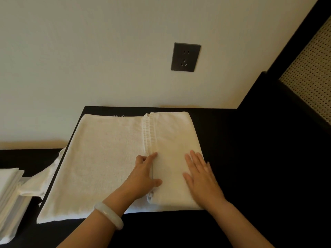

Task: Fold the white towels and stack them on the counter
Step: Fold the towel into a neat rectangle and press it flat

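Beneath the right hand [201,176] lies the towel [107,158].

No legible text — none anywhere

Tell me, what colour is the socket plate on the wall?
Dark grey, nearly black. The socket plate shows best in the head view.

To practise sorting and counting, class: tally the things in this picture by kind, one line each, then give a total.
Hands: 2, the left hand and the right hand
Bracelet: 1
Wall socket: 1
Spread towel: 1
Stack of folded towels: 1, number inside unclear
Total: 6
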`<state>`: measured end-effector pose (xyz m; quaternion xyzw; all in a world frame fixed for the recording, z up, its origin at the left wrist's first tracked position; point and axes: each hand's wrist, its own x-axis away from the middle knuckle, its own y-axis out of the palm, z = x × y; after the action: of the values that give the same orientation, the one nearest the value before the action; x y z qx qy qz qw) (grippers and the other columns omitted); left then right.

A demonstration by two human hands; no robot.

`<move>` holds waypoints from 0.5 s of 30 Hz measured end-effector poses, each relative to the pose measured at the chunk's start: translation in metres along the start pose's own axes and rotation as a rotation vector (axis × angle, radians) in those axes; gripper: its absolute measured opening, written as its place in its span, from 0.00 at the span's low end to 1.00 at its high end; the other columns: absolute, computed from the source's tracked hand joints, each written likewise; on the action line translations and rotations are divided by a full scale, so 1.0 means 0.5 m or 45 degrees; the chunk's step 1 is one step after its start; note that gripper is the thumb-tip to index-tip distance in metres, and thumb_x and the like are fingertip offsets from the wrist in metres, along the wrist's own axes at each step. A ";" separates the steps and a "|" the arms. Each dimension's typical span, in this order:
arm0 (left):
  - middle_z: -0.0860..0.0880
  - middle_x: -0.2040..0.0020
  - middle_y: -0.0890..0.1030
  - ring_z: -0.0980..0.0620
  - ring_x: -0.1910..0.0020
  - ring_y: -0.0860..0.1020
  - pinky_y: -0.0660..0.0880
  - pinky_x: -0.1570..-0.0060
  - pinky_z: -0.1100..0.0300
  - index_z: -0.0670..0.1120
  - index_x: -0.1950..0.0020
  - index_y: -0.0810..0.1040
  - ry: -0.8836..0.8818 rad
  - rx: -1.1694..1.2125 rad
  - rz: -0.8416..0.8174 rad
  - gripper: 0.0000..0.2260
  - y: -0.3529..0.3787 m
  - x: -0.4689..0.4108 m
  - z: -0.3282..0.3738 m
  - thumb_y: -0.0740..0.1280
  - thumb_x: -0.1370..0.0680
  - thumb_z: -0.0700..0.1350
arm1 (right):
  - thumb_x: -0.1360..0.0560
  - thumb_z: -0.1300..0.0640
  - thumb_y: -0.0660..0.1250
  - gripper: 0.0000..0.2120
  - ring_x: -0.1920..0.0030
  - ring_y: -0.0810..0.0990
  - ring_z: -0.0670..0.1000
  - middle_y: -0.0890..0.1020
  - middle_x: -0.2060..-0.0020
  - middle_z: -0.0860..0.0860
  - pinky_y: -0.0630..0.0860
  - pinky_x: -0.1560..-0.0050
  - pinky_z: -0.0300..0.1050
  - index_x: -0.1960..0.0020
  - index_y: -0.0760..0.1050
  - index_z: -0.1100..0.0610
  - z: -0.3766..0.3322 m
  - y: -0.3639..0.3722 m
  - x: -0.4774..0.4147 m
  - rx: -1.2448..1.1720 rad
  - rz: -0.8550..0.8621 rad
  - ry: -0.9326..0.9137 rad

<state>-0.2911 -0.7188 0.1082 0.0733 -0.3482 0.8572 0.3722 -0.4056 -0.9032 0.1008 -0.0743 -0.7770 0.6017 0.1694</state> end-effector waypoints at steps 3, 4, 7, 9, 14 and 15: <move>0.52 0.35 0.62 0.51 0.42 0.72 0.72 0.43 0.63 0.53 0.22 0.57 -0.047 0.117 0.084 0.36 -0.013 -0.009 0.004 0.72 0.24 0.43 | 0.29 0.35 0.29 0.40 0.22 0.35 0.45 0.41 0.20 0.46 0.33 0.23 0.50 0.19 0.42 0.48 0.010 -0.003 -0.023 0.024 0.026 0.005; 0.51 0.35 0.64 0.50 0.42 0.73 0.74 0.44 0.61 0.52 0.23 0.59 -0.058 0.157 0.141 0.34 -0.019 -0.016 0.007 0.71 0.24 0.42 | 0.28 0.34 0.29 0.40 0.22 0.35 0.45 0.41 0.20 0.45 0.32 0.23 0.49 0.19 0.42 0.48 0.009 -0.011 -0.030 0.017 0.108 0.012; 0.47 0.36 0.72 0.51 0.45 0.75 0.76 0.45 0.59 0.49 0.25 0.64 -0.056 0.268 0.290 0.28 -0.042 -0.053 0.026 0.70 0.23 0.41 | 0.28 0.30 0.25 0.40 0.23 0.32 0.46 0.37 0.21 0.46 0.32 0.23 0.51 0.20 0.37 0.47 0.002 -0.013 -0.061 0.065 0.096 -0.037; 0.46 0.34 0.74 0.50 0.43 0.76 0.76 0.43 0.55 0.48 0.24 0.63 -0.069 0.356 0.315 0.29 -0.059 -0.084 0.042 0.70 0.23 0.42 | 0.28 0.30 0.29 0.41 0.22 0.35 0.46 0.41 0.20 0.46 0.33 0.23 0.54 0.20 0.40 0.46 0.005 -0.005 -0.082 0.067 -0.088 -0.076; 0.42 0.31 0.71 0.44 0.40 0.75 0.75 0.42 0.50 0.47 0.23 0.57 -0.225 0.719 0.400 0.34 -0.099 -0.187 0.072 0.72 0.24 0.43 | 0.18 0.44 0.48 0.22 0.38 0.72 0.47 0.76 0.41 0.46 0.66 0.30 0.49 0.36 0.76 0.51 0.024 -0.105 -0.199 -0.303 0.196 -0.050; 0.42 0.31 0.70 0.41 0.37 0.74 0.74 0.40 0.47 0.46 0.23 0.57 -0.278 0.814 0.418 0.35 -0.107 -0.210 0.076 0.73 0.24 0.43 | 0.17 0.47 0.54 0.18 0.37 0.72 0.47 0.75 0.40 0.46 0.67 0.32 0.46 0.34 0.74 0.52 0.024 -0.126 -0.235 -0.411 0.224 -0.023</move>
<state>-0.1844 -0.7794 0.1252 0.2200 -0.1077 0.9580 0.1489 -0.2951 -0.9684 0.1382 -0.1626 -0.8555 0.4824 0.0950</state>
